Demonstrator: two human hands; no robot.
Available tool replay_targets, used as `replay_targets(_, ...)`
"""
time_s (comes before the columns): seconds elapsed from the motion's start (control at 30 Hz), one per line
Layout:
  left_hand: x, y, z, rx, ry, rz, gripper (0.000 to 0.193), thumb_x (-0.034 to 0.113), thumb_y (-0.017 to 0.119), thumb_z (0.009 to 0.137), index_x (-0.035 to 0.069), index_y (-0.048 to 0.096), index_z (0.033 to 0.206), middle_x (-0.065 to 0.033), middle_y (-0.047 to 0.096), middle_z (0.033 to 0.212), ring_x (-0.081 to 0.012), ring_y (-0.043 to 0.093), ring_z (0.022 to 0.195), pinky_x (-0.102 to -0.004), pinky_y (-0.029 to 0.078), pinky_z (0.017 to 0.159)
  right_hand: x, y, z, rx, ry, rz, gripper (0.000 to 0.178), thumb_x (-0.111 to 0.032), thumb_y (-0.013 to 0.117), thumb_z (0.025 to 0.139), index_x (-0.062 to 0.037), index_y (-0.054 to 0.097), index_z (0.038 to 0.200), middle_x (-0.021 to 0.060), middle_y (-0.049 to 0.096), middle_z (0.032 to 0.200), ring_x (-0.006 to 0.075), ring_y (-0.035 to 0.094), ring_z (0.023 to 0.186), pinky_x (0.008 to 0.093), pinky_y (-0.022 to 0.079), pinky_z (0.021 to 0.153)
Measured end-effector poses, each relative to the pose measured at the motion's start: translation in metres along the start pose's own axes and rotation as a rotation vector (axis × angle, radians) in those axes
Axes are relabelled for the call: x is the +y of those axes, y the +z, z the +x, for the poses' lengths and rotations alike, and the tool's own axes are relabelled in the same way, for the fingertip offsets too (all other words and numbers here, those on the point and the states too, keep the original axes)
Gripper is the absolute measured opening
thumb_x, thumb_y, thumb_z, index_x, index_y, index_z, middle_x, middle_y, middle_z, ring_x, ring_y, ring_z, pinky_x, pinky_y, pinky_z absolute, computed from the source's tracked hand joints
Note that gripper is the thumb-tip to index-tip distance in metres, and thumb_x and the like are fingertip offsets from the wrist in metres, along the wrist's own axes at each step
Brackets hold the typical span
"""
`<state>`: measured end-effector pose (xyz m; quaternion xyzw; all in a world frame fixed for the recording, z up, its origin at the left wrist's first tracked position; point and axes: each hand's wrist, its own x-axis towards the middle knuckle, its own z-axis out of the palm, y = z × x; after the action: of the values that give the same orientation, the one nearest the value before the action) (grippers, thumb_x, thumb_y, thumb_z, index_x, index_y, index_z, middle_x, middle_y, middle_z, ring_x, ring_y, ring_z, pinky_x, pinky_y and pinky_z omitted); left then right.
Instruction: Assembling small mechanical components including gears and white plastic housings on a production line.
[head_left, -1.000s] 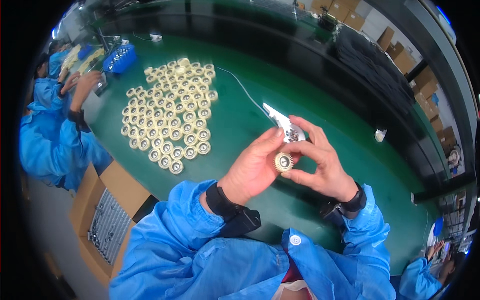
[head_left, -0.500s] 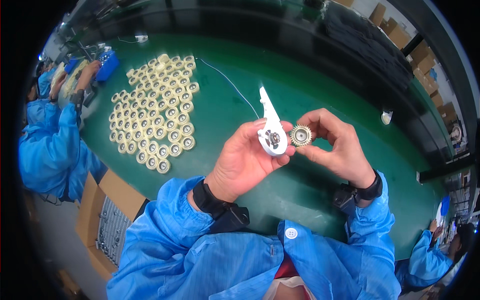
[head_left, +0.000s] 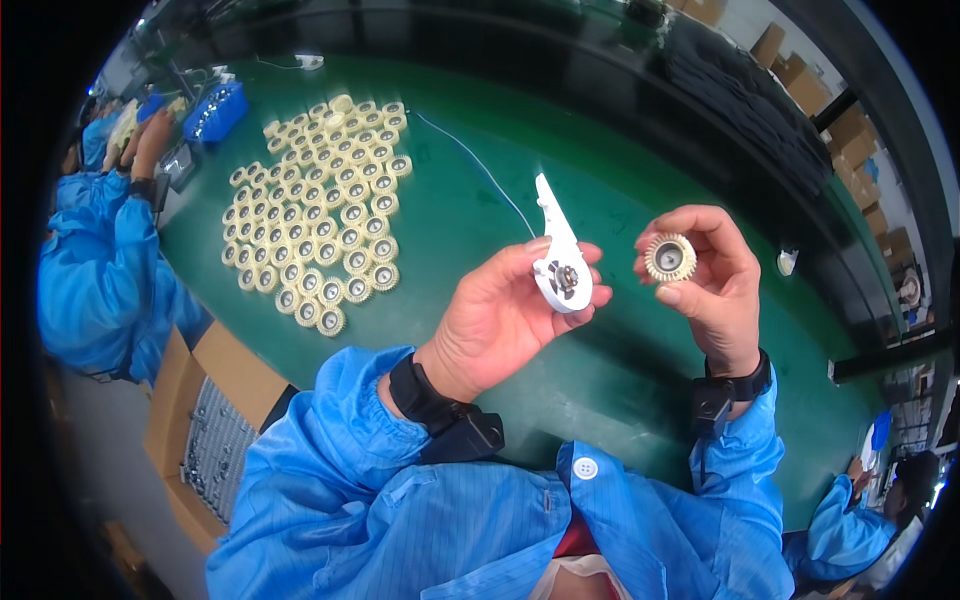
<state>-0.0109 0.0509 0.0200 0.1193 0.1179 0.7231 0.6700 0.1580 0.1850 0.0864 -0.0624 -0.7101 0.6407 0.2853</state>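
My left hand (head_left: 500, 315) is closed round a white plastic housing (head_left: 564, 240) with a long pointed arm and a round end. Dark metal parts show in the opening of that round end, and a thin blue wire (head_left: 476, 160) runs from the housing over the table. Between thumb and fingers, my right hand (head_left: 722, 290) pinches a cream gear (head_left: 670, 258) with a grey metal centre. The gear is apart from the housing, to its right. Many matching gears (head_left: 322, 200) lie in a cluster on the green table, left of my left hand.
A cardboard box (head_left: 180, 400) holding rows of metal parts stands at the lower left. A blue bin (head_left: 216, 112) sits at the far left beside a co-worker (head_left: 105, 260). Another person (head_left: 850, 530) is at the lower right. A small white part (head_left: 787, 262) lies right of my right hand.
My right hand has drawn the gear away from the housing, to the right. The left hand still holds the housing, and the whole view has shifted slightly.
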Motion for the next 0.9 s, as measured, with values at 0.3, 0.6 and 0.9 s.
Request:
replay_targets(0.3,-0.002,0.004,0.001,-0.001,0.037,0.075,0.045,0.02,0.051,0.094,-0.009,0.044,0.129,-0.0201,0.056,0.122,-0.0325,0.055,0.116,-0.0416,0.045,0.101,0.013,0.01,0.001,-0.066,-0.042,-0.324,0.055,-0.012,0.071,0.082,-0.0024,0.052,0.133,0.0039,0.057,0.101,0.0131,0.054,0.091,0.0264,0.045,0.082)
replay_targets(0.6,-0.003,0.0,0.002,-0.019,0.03,0.293,0.041,0.022,0.052,0.095,-0.008,0.052,0.122,-0.0185,0.058,0.121,-0.0247,0.056,0.115,-0.0403,0.042,0.103,0.024,0.008,0.005,-0.094,0.019,-0.299,0.039,-0.011,0.082,0.07,-0.0025,0.066,0.104,0.0035,0.062,0.098,0.0115,0.056,0.086,0.0268,0.045,0.077)
replay_targets(0.9,-0.004,0.002,-0.002,-0.011,0.037,0.341,0.035,0.017,0.056,0.094,-0.005,0.055,0.12,-0.0149,0.063,0.113,-0.0226,0.06,0.108,-0.0373,0.046,0.098,0.027,0.008,0.003,-0.079,-0.021,-0.483,0.033,-0.014,0.084,0.066,-0.0011,0.069,0.093,0.0056,0.064,0.09,0.0135,0.058,0.08,0.0274,0.047,0.074)
